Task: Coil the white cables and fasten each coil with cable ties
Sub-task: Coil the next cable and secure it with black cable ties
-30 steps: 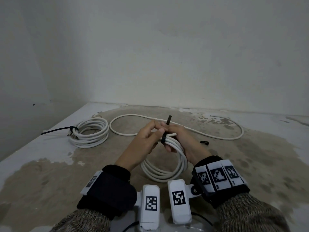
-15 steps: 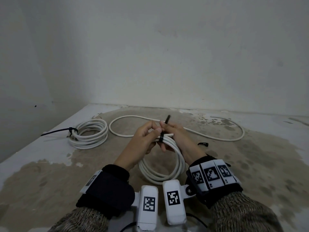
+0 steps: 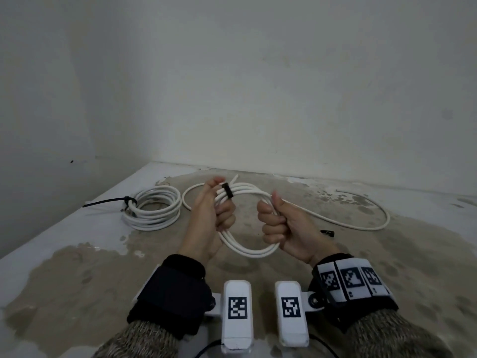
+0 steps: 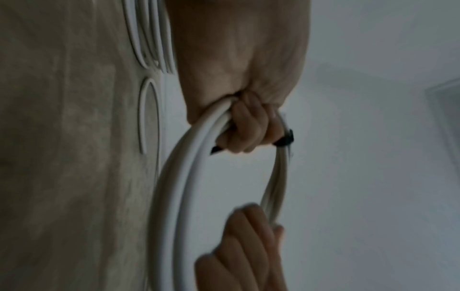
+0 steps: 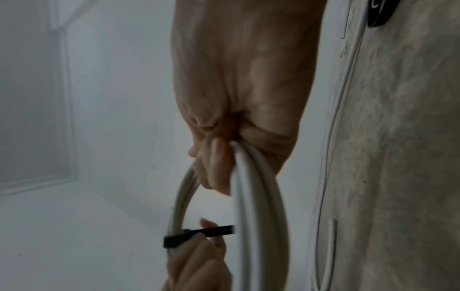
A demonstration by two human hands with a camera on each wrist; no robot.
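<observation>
Separating from the joined position of a second ago, the hands are now gripping opposite sides of the white cable coil (image 3: pixel 247 250), held above the table (image 3: pixel 77 254): the left hand (image 3: pixel 210 215) is curling round the strands just beside the black cable tie (image 3: pixel 227 190), and the right hand (image 3: pixel 280 224) is fisting round the far side. The tie's upright tail is no longer showing above the coil, so this coil is probably fastened. A tied coil (image 3: pixel 152 206) is lying at left, while a loose white cable (image 3: pixel 356 223) is awaiting coiling.
</observation>
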